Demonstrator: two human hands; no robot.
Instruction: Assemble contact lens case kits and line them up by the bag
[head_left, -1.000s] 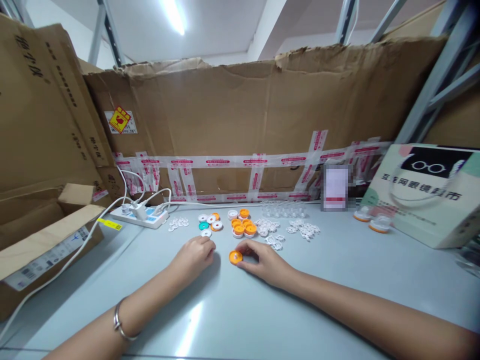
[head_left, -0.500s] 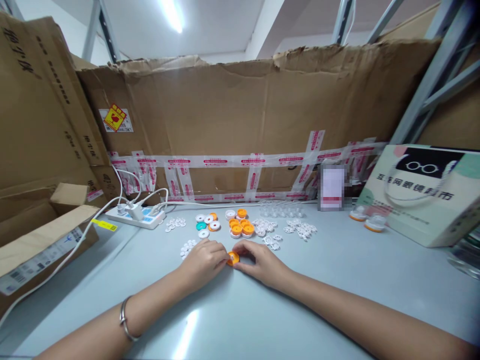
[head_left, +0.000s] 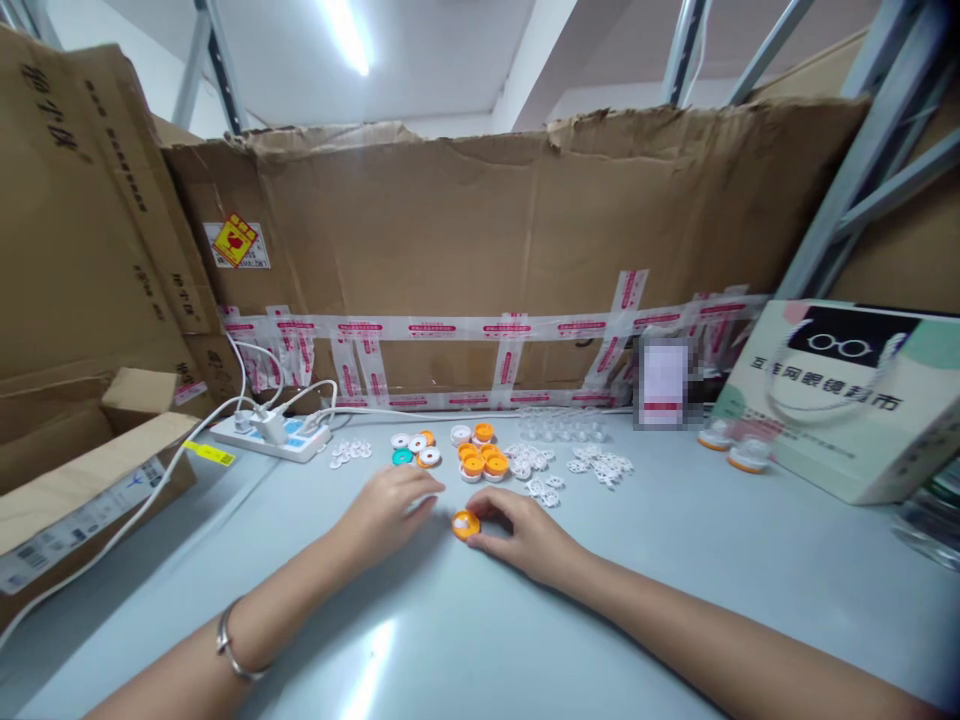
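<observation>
Between the thumb and fingers of my right hand is an orange round cap with a small white piece inside it. My left hand hovers to the left of that cap, fingers apart and nothing seen in them. Just beyond the hands stand several orange and white caps in a cluster. Left of these lie white, orange and teal discs. White openwork plastic parts are heaped to the right of the caps, and more of them lie farther right.
Small white pieces lie by a power strip with cables. Clear plastic parts line the back. Two clear-topped orange pieces stand near a paper bag. An open carton is at left; a cardboard wall closes the back.
My left hand has let go of the orange cap and moved left, its fingers spreading. My right hand still holds the cap, whose inside now shows more plainly.
</observation>
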